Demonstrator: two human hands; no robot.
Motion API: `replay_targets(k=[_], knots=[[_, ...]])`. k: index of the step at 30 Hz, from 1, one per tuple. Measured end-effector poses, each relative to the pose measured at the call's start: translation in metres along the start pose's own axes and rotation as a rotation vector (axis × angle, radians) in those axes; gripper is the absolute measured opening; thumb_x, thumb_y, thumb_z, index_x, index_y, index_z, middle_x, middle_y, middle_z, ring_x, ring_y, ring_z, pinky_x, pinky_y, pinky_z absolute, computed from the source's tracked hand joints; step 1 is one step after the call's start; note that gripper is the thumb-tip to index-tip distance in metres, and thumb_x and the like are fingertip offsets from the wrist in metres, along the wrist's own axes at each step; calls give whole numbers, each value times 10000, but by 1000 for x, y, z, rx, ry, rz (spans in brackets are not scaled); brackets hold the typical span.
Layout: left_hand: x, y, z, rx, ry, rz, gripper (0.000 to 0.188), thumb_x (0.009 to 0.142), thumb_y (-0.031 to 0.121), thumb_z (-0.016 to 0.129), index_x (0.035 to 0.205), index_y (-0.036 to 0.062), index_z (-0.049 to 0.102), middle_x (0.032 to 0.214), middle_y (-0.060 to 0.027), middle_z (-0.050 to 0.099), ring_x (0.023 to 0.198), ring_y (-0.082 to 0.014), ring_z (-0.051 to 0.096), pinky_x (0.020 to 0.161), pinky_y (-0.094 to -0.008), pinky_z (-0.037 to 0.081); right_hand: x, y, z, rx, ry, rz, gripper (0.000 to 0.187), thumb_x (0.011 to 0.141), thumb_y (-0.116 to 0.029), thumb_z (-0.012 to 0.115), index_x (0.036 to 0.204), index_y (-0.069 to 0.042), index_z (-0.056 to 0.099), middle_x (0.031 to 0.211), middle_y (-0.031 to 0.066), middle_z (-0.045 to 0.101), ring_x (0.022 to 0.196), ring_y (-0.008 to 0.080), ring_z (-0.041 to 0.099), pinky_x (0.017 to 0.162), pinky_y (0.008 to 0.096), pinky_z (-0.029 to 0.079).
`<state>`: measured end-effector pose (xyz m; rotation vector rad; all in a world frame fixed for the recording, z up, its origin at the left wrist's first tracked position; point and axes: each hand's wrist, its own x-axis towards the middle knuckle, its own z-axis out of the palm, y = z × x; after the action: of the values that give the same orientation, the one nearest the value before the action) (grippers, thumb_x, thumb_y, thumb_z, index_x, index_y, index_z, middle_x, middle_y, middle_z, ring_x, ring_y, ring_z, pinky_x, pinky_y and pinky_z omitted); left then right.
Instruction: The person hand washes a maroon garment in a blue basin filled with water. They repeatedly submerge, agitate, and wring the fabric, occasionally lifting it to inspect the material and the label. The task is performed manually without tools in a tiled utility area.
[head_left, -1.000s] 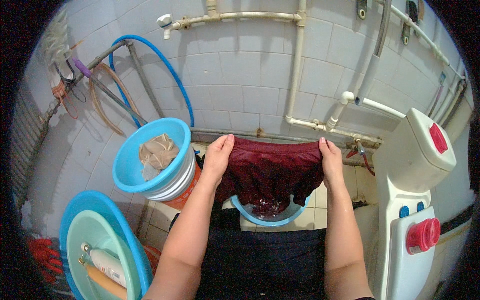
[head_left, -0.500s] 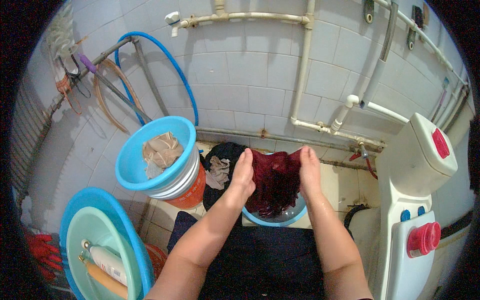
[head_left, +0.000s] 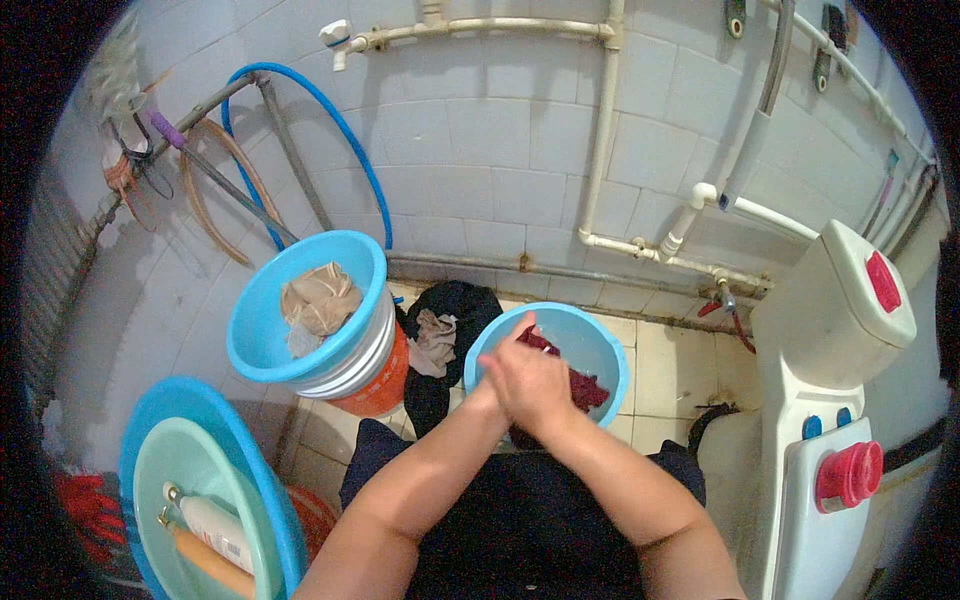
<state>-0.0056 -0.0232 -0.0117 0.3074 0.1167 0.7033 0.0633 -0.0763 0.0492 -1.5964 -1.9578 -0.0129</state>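
Note:
My left hand (head_left: pixel 491 386) and my right hand (head_left: pixel 538 382) are pressed together, closed around a wet-looking dark red cloth (head_left: pixel 588 390). The right hand overlaps much of the left, so the left fingers are partly hidden. Bunched up, the cloth shows above and to the right of the hands. Both hands are over a light blue basin (head_left: pixel 622 368) on the floor, with some liquid visible inside.
Left of the basin lie a black cloth (head_left: pixel 466 303) and a beige cloth (head_left: pixel 433 343). A blue basin (head_left: pixel 250 345) holding beige cloth sits on an orange-and-white bucket (head_left: pixel 375 380). Nested tubs (head_left: pixel 165 400) stand lower left; a toilet (head_left: pixel 800 350) is at right.
My hands have come together from holding the dark red cloth spread between them. The cloth is now bunched up, and more of the basin shows.

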Motion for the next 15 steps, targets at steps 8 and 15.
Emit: replay_targets(k=[8,15], knots=[[2,1,47,124,417,57,260,881,360,518,830,116,591,880,-62,646,825,-220,613,796,-377,470,19,99,0,559,38,479,424,897,-416,467,793,-23,588,706,158,593,647,281,581,576,379,452],[-15,56,52,246,630,320,265,839,355,607,793,104,534,731,-41,555,706,-225,574,678,-395,474,-1,123,-13,614,-342,512,307,878,-282,553,906,23,572,817,90,609,775,172,547,705,325,443]])
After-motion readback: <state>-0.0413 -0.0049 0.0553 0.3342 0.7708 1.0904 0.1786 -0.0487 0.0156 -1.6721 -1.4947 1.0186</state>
